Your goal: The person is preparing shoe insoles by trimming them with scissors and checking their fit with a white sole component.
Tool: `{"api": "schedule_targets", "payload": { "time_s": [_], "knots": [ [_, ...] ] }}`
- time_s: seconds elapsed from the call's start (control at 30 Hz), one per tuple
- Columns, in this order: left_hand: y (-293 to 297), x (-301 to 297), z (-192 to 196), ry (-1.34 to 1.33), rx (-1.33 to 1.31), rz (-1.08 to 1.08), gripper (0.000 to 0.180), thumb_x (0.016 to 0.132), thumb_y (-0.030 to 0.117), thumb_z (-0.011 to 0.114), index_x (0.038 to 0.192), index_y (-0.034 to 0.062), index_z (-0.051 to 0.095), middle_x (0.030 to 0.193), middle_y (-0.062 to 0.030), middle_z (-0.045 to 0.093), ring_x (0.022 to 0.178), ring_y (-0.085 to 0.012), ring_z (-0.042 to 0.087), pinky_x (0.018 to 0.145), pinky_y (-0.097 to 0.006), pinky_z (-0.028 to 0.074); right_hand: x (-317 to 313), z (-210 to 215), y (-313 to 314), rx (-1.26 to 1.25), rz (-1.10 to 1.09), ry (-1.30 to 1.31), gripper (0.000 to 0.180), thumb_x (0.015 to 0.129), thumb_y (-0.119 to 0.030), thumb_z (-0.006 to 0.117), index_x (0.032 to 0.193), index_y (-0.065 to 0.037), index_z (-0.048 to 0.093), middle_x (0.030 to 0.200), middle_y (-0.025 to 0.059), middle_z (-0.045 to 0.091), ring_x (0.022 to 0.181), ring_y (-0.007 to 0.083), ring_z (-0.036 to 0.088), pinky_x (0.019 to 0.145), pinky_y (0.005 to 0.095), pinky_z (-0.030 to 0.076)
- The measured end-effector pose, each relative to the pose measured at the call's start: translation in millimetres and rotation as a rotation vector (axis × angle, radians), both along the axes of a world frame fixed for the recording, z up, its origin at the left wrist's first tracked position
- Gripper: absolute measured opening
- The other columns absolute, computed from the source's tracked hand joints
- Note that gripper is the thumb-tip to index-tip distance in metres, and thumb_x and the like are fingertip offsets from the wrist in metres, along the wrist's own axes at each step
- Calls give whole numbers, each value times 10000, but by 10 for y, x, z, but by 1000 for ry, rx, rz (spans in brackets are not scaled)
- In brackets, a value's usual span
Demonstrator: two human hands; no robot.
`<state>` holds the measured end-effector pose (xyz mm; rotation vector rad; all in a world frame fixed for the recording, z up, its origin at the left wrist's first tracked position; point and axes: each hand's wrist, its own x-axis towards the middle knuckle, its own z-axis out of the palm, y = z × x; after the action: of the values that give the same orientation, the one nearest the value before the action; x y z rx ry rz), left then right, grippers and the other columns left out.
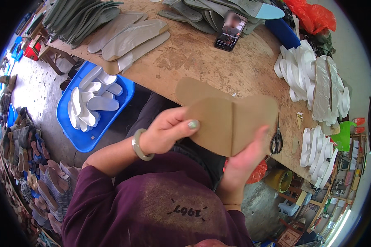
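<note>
Tan insole-shaped sheets [214, 123] are held up between my hands over the table's near edge. A dark line runs down their middle; I cannot tell whether these are two pieces edge to edge or one bent piece. My left hand [169, 129] pinches the left part, thumb on top and fingers underneath. On the right part, my right hand [245, 158] grips the lower edge with its thumb raised along the side and its other fingers hidden. Behind them, another tan insole-shaped piece [193, 87] shows its rounded end. Scissors [276, 140] lie just right of my right hand.
Grey insoles [80, 20] are piled at the far left of the wooden table [173, 57], beside film-wrapped insoles [136, 37]. A phone [231, 31] lies at the back. White soles [297, 70] stand along the right edge. A blue tub [130, 88] holds white soles at left.
</note>
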<state>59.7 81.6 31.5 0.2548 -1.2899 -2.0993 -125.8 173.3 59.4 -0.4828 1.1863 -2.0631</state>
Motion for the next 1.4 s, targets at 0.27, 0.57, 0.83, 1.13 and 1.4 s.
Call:
{"api": "schedule_targets", "payload": {
  "time_s": [0.27,0.57,0.83,1.13,1.4],
  "knots": [
    [-352,763,-70,301,276,484,567,970,345,449,1408,-14,442,1318,-165,584,1197,-290,596,1039,-437,469,-1760,-582,296,-629,340,-371,529,1087,-368,371,1487,-22,381,1533,162,409,1416,315,386,1186,529,288],
    [-223,1430,-92,132,400,672,741,787,432,653,1354,-19,496,1241,-214,623,1065,-335,666,899,-441,567,-1199,5,-92,-299,-400,184,543,1045,-362,502,1463,-25,423,1498,166,452,1372,320,440,1163,502,329],
    [-56,1049,-279,-81,361,161,538,799,298,696,1186,-64,600,1077,-173,692,926,-267,701,827,-369,573,-391,-709,-964,136,23,1518,606,975,-190,607,1501,-12,365,1535,185,407,1372,315,468,1058,411,447],
    [-81,774,-51,-195,131,-26,280,965,189,640,1136,-33,641,1026,-66,699,906,-115,651,815,-268,517,362,-200,-250,-215,357,1194,394,807,-110,806,1148,-4,639,1227,183,640,1064,325,654,896,390,530],
    [9,401,20,-114,28,-145,230,950,173,701,1084,12,606,1005,-27,637,905,-84,580,820,-250,474,409,-78,-68,-237,375,1140,401,716,-94,868,1046,-35,649,1037,127,649,858,277,644,695,338,533]
  ]
}}
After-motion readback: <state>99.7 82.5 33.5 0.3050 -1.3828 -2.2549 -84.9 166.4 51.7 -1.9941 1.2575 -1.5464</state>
